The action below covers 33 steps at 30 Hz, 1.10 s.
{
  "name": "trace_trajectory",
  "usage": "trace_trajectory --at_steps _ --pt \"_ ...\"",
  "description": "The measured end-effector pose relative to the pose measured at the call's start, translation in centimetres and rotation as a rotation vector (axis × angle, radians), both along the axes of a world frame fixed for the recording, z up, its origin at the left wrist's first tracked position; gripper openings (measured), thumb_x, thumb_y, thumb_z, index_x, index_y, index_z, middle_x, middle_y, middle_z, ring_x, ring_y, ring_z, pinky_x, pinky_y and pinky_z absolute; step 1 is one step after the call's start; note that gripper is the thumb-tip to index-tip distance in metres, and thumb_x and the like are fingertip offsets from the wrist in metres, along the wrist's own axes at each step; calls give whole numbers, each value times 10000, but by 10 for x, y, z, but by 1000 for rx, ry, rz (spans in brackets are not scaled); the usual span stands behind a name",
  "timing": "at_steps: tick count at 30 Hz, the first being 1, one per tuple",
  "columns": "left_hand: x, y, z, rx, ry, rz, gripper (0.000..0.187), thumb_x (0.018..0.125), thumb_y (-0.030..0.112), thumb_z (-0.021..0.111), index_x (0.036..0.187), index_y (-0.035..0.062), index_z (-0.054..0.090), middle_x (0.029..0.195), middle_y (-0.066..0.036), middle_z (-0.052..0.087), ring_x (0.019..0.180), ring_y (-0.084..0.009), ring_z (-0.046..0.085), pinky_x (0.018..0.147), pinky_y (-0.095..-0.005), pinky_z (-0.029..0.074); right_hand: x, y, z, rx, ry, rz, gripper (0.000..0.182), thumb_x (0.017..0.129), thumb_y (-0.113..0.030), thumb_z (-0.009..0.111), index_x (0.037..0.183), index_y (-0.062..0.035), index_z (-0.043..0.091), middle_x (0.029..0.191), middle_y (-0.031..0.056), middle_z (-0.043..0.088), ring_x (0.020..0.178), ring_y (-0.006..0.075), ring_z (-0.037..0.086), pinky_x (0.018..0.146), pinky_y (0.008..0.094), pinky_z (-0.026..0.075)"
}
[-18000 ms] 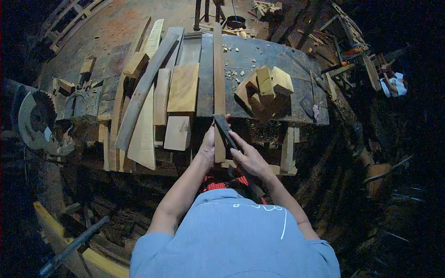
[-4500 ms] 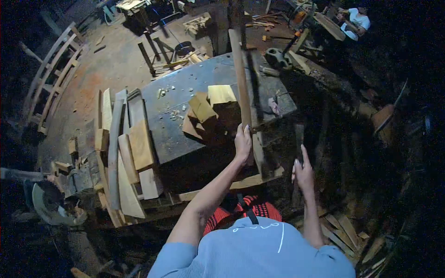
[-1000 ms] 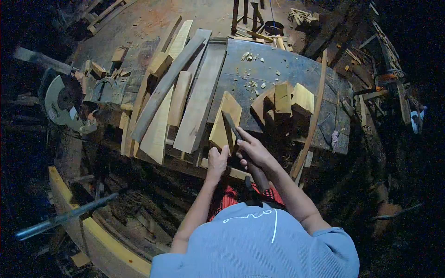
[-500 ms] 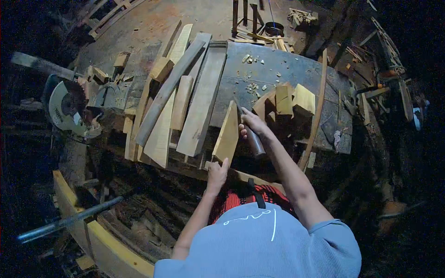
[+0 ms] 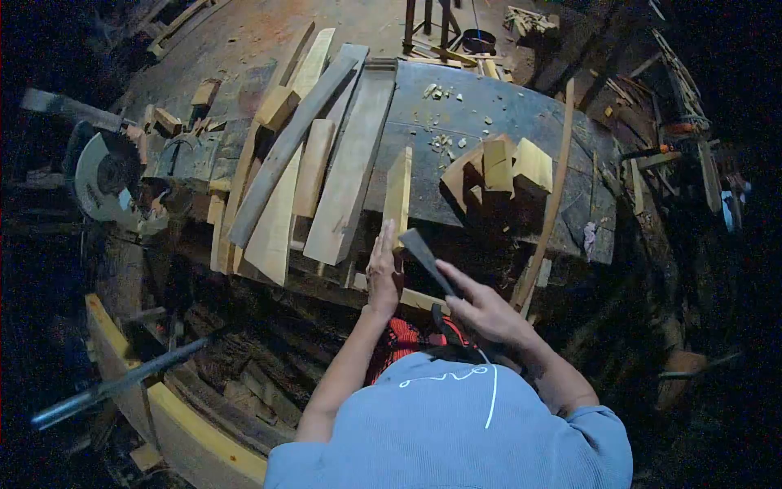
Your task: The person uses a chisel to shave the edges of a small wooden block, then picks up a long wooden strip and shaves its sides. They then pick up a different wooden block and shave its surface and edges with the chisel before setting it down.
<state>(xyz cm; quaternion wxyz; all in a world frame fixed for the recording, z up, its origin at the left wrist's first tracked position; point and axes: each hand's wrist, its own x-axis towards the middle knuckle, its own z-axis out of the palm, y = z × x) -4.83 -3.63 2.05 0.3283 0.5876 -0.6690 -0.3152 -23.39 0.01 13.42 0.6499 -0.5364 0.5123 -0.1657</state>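
My left hand [image 5: 383, 273] lies along the left side of a narrow wooden board [image 5: 397, 196], its fingers stretched straight near the board's close end. The board stands on edge at the bench's front, its far end pointing away from me. In my right hand [image 5: 482, 314] is a broad-bladed chisel [image 5: 425, 259], blade tilted up and left, its tip close to the near end of the board. My fingers wrap the tool low down, and the palm hides its handle.
Several planks [image 5: 350, 163] lie left of the board on the workbench [image 5: 489, 106]. Wood blocks [image 5: 498, 167] sit to the right, beside a long thin strip [image 5: 562, 163]. Wood chips [image 5: 441, 145] are scattered behind. A circular saw [image 5: 102, 175] stands far left.
My right hand has drawn back toward me with the chisel, its blade now by the board's near end. My left hand has slid up along the board's side, fingers straightened. The board has turned more upright in view.
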Motion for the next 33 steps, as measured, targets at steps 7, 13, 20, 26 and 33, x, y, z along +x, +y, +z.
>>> trace_trajectory --at_steps 7,13,20,26,33 --pt "1 2 -4 -14 16 31 569 749 -57 427 1296 36 304 1270 -205 387 1166 -341 393 963 -370 335 4 13 -9 87 85 46 549 863 -226 454 1357 -166 223 933 118 554 796 167 540 755 300 436" --pt "-1 1 23 -8 64 65 530 774 -49 385 1293 27 306 1282 -202 378 1172 -335 392 955 -362 343 10 6 2 87 172 106 550 855 -251 445 1354 -184 223 789 126 571 692 175 557 689 322 449" --pt "2 4 -6 85 106 66 559 775 -53 435 1305 34 284 1284 -203 376 1172 -323 396 953 -363 342 11 3 -12 31 141 66 556 853 -250 445 1355 -198 211 744 173 567 671 244 570 656 357 446" --pt "6 4 5 34 77 74 553 785 -13 463 1306 37 285 1262 -213 398 1149 -328 420 925 -347 369 22 8 -2 35 168 86 550 857 -195 442 1359 -189 216 670 113 542 587 169 531 594 317 448" --pt "5 7 10 60 222 90 514 803 47 428 1300 36 297 1209 -226 445 1072 -333 488 862 -349 411 27 4 -2 29 136 80 562 860 -177 433 1364 -196 184 597 100 523 535 163 524 549 324 444"
